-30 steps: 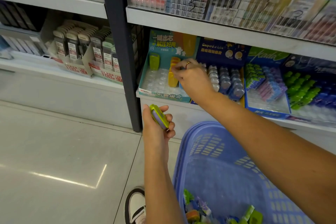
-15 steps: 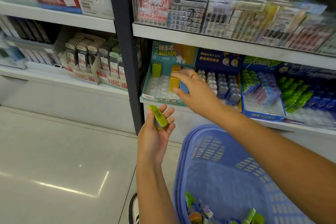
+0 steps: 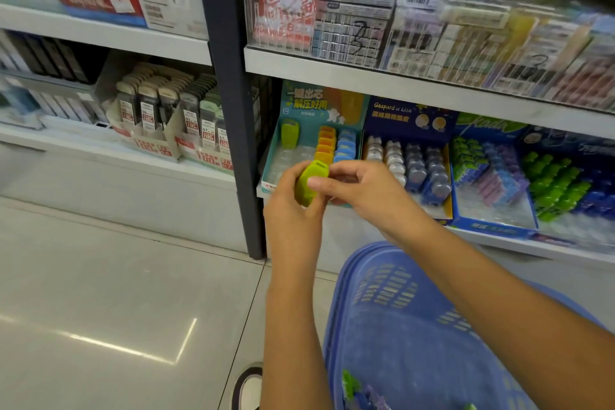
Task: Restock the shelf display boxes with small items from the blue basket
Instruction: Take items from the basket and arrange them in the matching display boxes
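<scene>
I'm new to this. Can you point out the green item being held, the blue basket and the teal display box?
green item (image 3: 307,185), head view, its front face.
blue basket (image 3: 382,276), head view, slotted wall.
teal display box (image 3: 319,103), head view, back card.

Single cam, head-mounted on the person, wide-angle. Looks forward and down at a low shelf bay from close in. Shelf edges bow and run tilted across the frame, lens distortion plus a slight head roll. Both forearms enter from the bottom edge; left hand (image 3: 293,206) and right hand (image 3: 362,190) meet near frame centre, just in front of the teal display box (image 3: 271,156). Blue basket (image 3: 399,326) fills lower right, very near the lens. Floor tiles (image 3: 109,293) take lower left; a shoe toe (image 3: 248,388) shows at the bottom edge. No second view, so no overlap.
</scene>
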A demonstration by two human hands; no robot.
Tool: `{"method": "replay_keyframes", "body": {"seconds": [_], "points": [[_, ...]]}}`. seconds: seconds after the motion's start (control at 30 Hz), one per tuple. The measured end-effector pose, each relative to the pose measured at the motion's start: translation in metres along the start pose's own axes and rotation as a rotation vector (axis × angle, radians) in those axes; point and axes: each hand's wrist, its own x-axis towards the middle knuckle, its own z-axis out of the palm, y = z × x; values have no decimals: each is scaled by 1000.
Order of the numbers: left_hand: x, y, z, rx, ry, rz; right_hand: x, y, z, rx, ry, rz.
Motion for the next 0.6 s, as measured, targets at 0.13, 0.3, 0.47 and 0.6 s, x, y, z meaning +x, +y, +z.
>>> {"method": "replay_keyframes", "body": {"seconds": [0.13, 0.3, 0.47, 0.6], "points": [[10, 0, 8, 52, 30, 33, 23, -5, 0, 16, 96, -77], [22, -9, 8, 37, 39, -2, 43, -2, 0, 111, -32, 124], [22, -27, 12, 378, -150, 16, 72, -8, 5, -16, 92, 106], [22, -34, 12, 691, -318, -1, 102, -15, -6, -637, 233, -39]]}}
